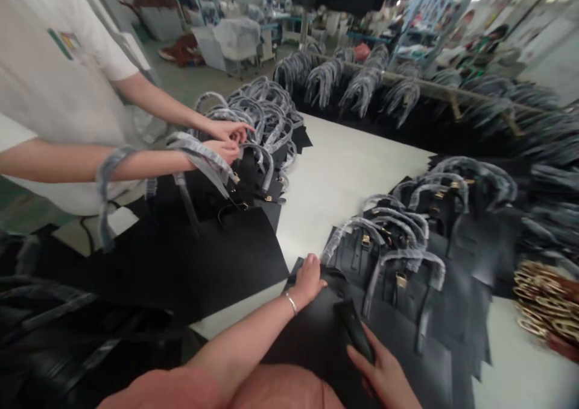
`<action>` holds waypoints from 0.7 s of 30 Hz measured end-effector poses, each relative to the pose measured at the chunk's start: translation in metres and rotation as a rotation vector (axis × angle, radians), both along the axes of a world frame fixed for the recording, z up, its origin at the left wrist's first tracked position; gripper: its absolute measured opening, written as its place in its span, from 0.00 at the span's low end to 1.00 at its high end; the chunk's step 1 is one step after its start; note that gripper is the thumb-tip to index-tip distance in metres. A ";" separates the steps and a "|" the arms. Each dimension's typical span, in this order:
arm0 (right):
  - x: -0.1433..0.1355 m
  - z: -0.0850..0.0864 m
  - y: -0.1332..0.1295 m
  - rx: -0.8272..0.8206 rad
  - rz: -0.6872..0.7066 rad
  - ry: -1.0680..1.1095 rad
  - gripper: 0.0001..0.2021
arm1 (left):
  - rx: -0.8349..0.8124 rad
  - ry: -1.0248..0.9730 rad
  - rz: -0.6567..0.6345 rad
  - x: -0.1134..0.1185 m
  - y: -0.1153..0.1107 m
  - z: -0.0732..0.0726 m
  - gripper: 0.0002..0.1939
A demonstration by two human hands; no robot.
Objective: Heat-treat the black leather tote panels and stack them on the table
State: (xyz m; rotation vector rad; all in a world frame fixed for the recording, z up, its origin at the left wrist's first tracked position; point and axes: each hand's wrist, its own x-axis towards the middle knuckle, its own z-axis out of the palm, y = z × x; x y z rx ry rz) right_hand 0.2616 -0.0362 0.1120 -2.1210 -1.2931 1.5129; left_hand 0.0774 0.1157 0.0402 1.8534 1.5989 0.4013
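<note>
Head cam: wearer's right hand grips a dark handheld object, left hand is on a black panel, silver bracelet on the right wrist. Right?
Not quite: the head view shows the silver bracelet on the left wrist. The rest holds: right hand grips a dark handheld object, left hand on a black panel.

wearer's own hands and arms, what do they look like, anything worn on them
The left hand is bare, with a slim, silvery bracelet at its wrist. A salmon-pink sleeve covers the upper part of that arm, leaving the forearm bare. The right hand is also ungloved; its sleeve is out of view.
</note>
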 end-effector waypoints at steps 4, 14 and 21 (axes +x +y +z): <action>-0.025 0.008 0.029 -0.012 -0.031 -0.039 0.40 | -0.015 0.001 -0.042 -0.001 0.000 -0.004 0.24; -0.017 0.000 0.033 -0.088 -0.058 0.010 0.35 | -0.008 0.069 -0.054 0.000 -0.001 0.002 0.25; -0.018 -0.001 0.038 -0.007 -0.025 -0.124 0.37 | -0.030 0.061 -0.087 -0.001 0.003 0.004 0.26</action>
